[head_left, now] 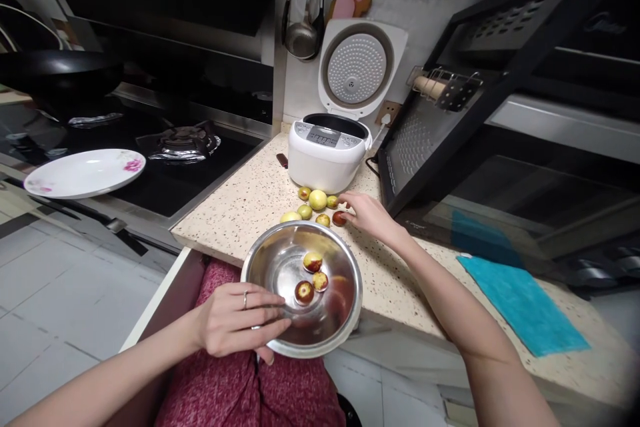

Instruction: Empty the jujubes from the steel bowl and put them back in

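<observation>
pale tiled floor (100,313) at eight o'clock, speckled surface (390,280) towards four o'clock, greyish wall (415,7) at one o'clock

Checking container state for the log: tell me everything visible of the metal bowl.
The metal bowl is round, silvery and shiny like stainless steel, with a lipped rim and reddish reflections inside. It opens upward at the speckled counter, far rim overlapping the counter's edge in view. The left hand holds the near-left rim, fingers inside, thumb outside. Three red-yellow fruits lie within. What supports its underside is hidden.
</observation>
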A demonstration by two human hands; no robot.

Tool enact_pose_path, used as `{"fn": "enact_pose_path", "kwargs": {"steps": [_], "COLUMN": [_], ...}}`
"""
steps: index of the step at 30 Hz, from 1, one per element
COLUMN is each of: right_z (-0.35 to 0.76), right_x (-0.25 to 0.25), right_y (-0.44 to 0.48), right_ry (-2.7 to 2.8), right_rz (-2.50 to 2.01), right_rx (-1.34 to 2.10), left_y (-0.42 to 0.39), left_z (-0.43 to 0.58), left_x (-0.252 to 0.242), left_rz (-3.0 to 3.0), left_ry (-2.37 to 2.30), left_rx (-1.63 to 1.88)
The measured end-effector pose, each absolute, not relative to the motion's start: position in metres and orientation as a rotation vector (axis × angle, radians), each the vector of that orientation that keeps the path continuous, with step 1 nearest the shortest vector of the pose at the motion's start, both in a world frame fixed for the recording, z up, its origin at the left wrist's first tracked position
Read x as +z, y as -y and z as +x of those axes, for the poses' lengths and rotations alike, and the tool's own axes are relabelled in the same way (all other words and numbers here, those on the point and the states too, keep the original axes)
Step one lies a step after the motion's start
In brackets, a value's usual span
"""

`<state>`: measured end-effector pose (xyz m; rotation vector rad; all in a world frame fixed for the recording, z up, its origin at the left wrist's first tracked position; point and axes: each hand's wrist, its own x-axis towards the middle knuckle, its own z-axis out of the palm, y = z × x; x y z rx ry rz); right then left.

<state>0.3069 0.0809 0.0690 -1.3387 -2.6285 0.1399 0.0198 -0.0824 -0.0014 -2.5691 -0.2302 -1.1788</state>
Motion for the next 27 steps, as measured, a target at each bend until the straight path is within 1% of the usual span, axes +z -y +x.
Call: {"fn": "enact_pose_path", "kwargs": {"steps": [5, 11, 15, 19, 23, 27], "right_z": [0.307, 0.306, 0.3, 0.283, 0.264, 0.255], "right_x": [0.062, 0.065, 0.082, 0.092, 0.082, 0.068], "right_y": [-0.085, -0.079, -0.059, -0.023, 0.006, 0.014], "right_ry": [2.724, 2.715, 2.54, 2.535, 2.662, 2.787], "right_rz": [-1.392, -1.379, -1.176, -0.807, -0.679, -0.663], "right_rx": [0.254, 0.159, 0.154, 0.42, 0.598, 0.554], "left_y": [0.082, 0.081, 0.081, 0.081, 0.082, 0.082], "left_z": [0.019, 0.019, 0.021, 0.021, 0.019, 0.019], "left_x": [-0.005, -0.005, -0.004, -0.003, 0.002, 0.003], "left_rz": [-2.563, -2.558, -2.547, -2.561, -2.578, -2.574], "left_ry": [0.226, 0.215, 0.219, 0.212, 0.22, 0.233], "left_rx": [-1.195, -1.192, -1.186, -1.187, -1.136, -1.126]}}
